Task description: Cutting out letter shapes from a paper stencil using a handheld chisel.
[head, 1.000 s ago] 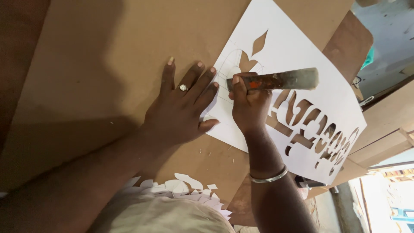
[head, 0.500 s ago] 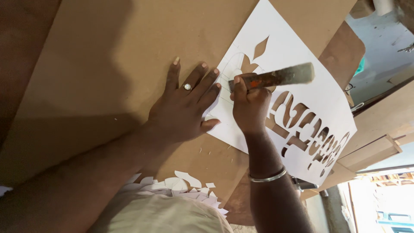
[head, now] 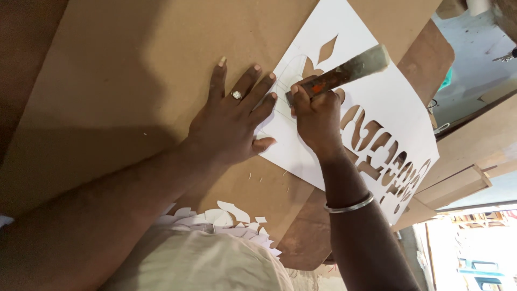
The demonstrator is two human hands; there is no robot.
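Observation:
A white paper sheet [head: 388, 102] with several cut-out shapes lies on a brown board [head: 134, 81]. My left hand [head: 234, 121], a ring on one finger, lies flat with its fingers spread, pressing the sheet's left edge onto the board. My right hand [head: 318, 118] grips a cutting tool [head: 344, 70] with a worn metal handle and an orange patch. Its tip meets the paper near pencilled outlines, right beside my left fingertips. A metal bangle [head: 349, 205] circles my right wrist.
White paper offcuts [head: 226, 218] lie on my lap at the board's near edge. A darker brown board [head: 425, 59] sticks out under the sheet at the right. Beyond it are wooden pieces [head: 458, 186] and a bluish surface [head: 474, 48].
Both hands have stayed on the sheet. The tool's handle has tilted slightly upward and my right hand has shifted a little along the outline.

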